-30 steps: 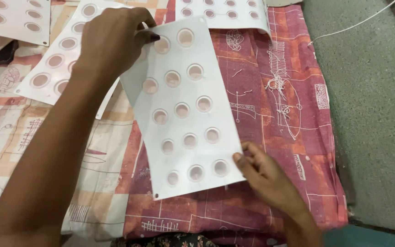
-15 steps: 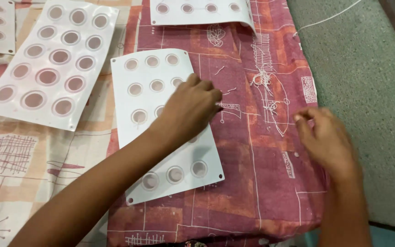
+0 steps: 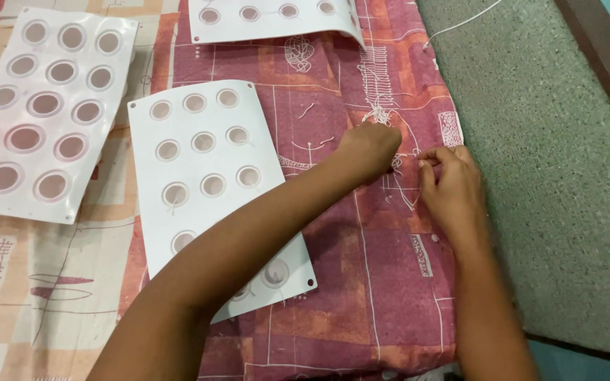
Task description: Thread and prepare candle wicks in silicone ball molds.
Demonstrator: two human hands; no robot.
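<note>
From the head camera, both hands meet over a tangle of white threads [image 3: 398, 141] lying on the red patterned cloth [image 3: 333, 296], to the right of the nearest white sheet [image 3: 206, 190]. The left hand [image 3: 370, 149] reaches across that sheet, its fingers curled down onto the threads; whether its grip pinches any cannot be told. The right hand [image 3: 452, 185] has its fingertips pressed together on a strand. More sheets [image 3: 37, 106] lie at left and top, grey floor [image 3: 566, 176] at right.
</note>
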